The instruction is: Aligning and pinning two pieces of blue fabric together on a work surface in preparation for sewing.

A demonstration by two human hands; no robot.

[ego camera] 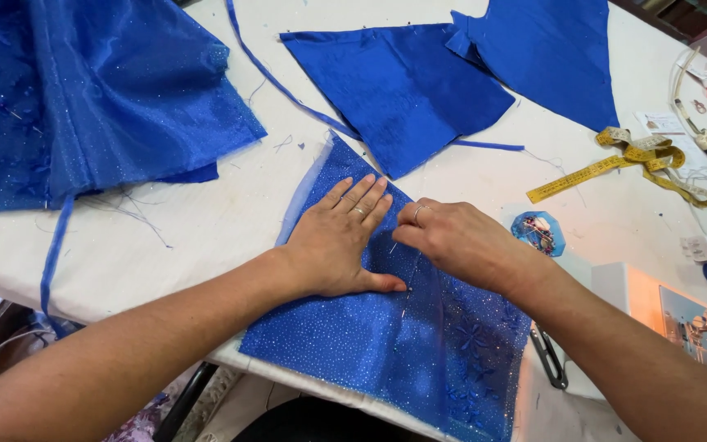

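A piece of sparkly blue fabric (353, 344) is being held flat at the near edge of the white surface (206, 221), its lower end hanging over that edge. It is being pressed down by the left hand (339, 245), palm flat, fingers (362, 196) stretched out and lying close together, thumb pushed out to the right along the cloth. Just beside it, the right hand (452, 241) is being kept low over the same piece, its fingers bunched together at the tips and pinched on a thin pin (393, 247) standing at the cloth; the pin is too fine for more to be told. A small blue pin holder (538, 232) is sitting close to the right wrist. Further toward the right edge a yellow tape measure (632, 164) is lying in loose folds. Two plain blue cut pieces (403, 90) are spread at the far edge, and a heap of glittery blue cloth (100, 90) is lying at the far left corner
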